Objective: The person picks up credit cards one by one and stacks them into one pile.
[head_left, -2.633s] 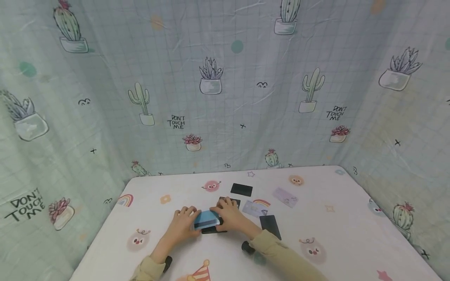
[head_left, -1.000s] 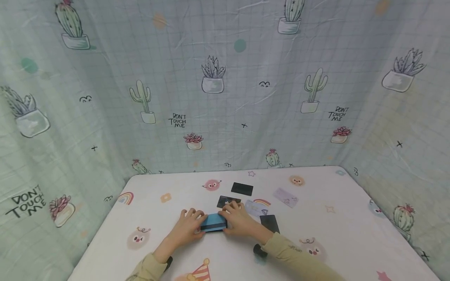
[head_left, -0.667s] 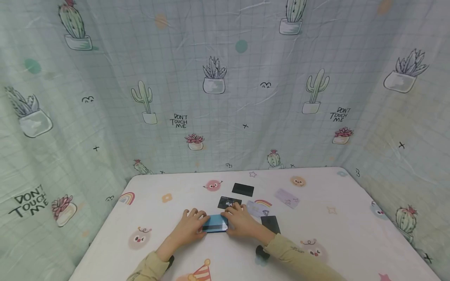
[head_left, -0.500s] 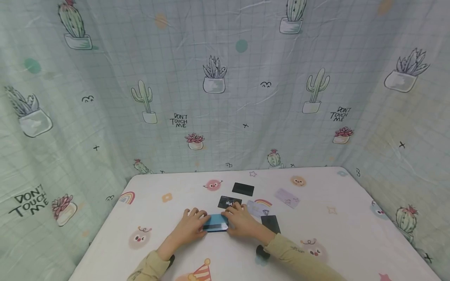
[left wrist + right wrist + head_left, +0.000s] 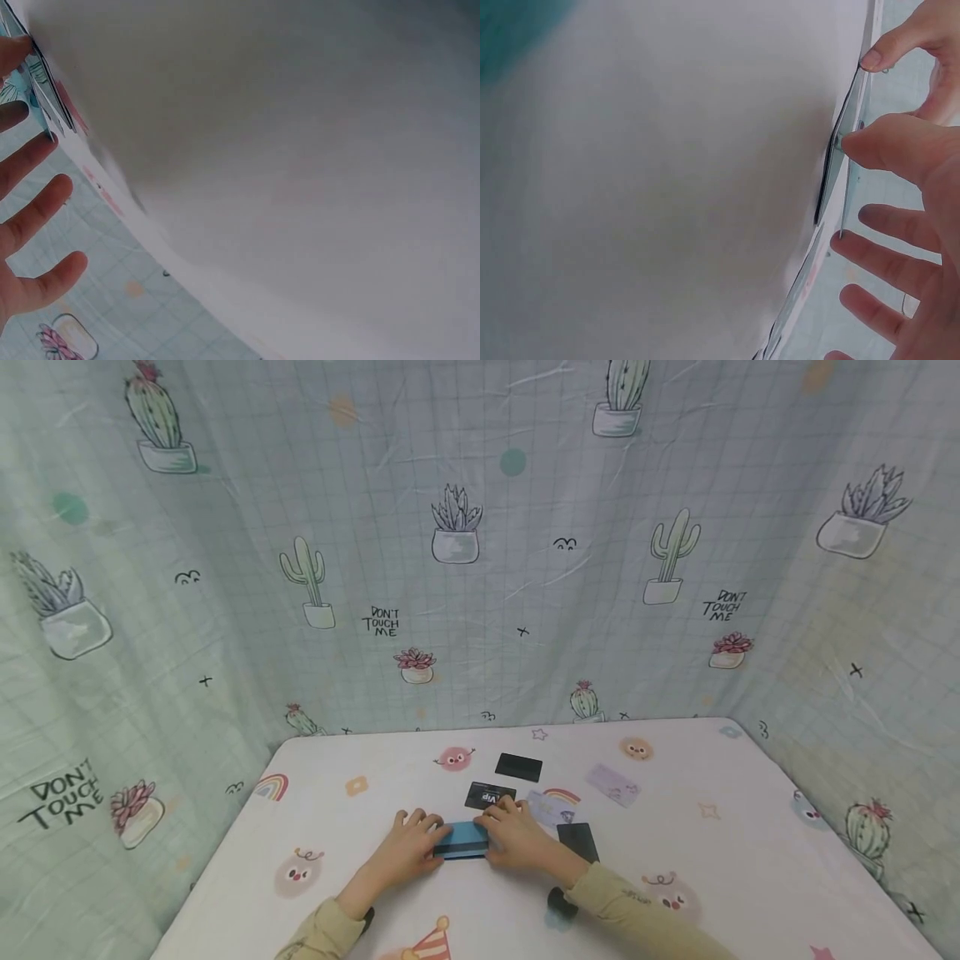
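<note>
On the left of the low centre of the head view, the left hand (image 5: 405,847) pinches the left end of the blue card (image 5: 461,833), a dark edge showing beneath it. Just above is the VIP card (image 5: 487,793), its lower right corner covered by fingers of the right hand (image 5: 521,839), which pinches the blue card's right end, with the upper black card (image 5: 519,767) higher up. Further right on the table (image 5: 750,860) come the pale card (image 5: 550,807), the lower black card (image 5: 576,838), partly hidden behind the right wrist, and the purple card (image 5: 613,784), well apart.
</note>
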{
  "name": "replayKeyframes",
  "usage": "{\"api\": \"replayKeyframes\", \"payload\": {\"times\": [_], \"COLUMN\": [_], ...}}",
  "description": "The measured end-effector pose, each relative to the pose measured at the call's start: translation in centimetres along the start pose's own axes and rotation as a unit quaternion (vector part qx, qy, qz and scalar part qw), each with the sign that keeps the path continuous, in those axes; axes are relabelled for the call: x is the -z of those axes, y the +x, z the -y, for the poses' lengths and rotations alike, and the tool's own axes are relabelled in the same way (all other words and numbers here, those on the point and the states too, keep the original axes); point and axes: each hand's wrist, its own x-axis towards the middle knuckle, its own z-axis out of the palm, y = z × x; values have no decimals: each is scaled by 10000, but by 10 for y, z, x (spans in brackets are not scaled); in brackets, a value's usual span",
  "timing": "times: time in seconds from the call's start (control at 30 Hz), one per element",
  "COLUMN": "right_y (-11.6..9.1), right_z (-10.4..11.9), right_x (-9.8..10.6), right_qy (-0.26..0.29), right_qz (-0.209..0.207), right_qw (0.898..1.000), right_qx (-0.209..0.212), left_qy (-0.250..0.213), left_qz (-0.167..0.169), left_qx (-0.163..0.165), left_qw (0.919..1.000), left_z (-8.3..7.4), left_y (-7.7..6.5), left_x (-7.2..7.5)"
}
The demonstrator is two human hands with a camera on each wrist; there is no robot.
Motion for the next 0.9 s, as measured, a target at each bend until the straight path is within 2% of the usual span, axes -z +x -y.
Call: {"api": "replayKeyframes", "payload": {"times": [0.43,0.9], "right_y": [1,2], "right_z": [3,6], "right_x": [0,3], "right_qy": [212,98], "right_qz": [194,338], "right_qw": [9996,9993], "right_qx": [-31,-93], "left_qy": [2,-202], "left_qz": [77,233], "left_qx": [33,76], "left_qw": [10000,9995], "left_z": [1,1], "left_y": [-4,-2], "left_x": [-1,2]}}
